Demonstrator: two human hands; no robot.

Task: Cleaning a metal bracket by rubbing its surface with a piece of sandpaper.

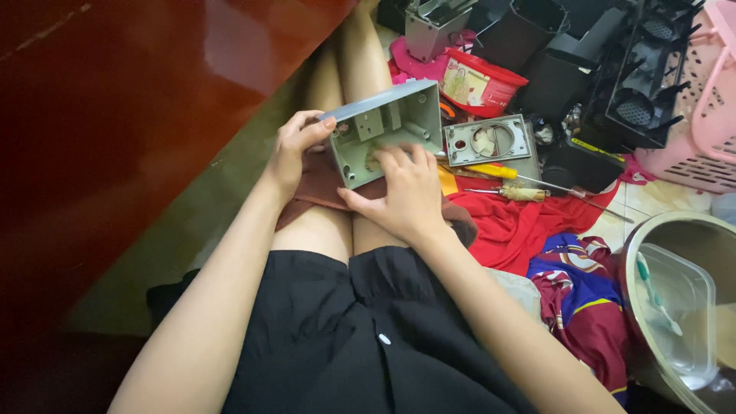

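Observation:
A grey plastic box housing (399,115) rests open side up on a brown cloth (326,184) over my knees. My left hand (295,146) grips its left wall, thumb on the rim. My right hand (406,192) lies over the box's near edge with the fingers reaching inside it. To the right of the box lies its flat grey cover plate (491,139) with a round hole.
Two screwdrivers (506,172) lie on a red cloth (529,222) beside my right hand. Black plastic parts (636,77), a red tub (479,80) and a pink basket (705,115) crowd the far right. A steel bowl (636,253) holding a clear container sits at the right. Dark red furniture (115,115) fills the left.

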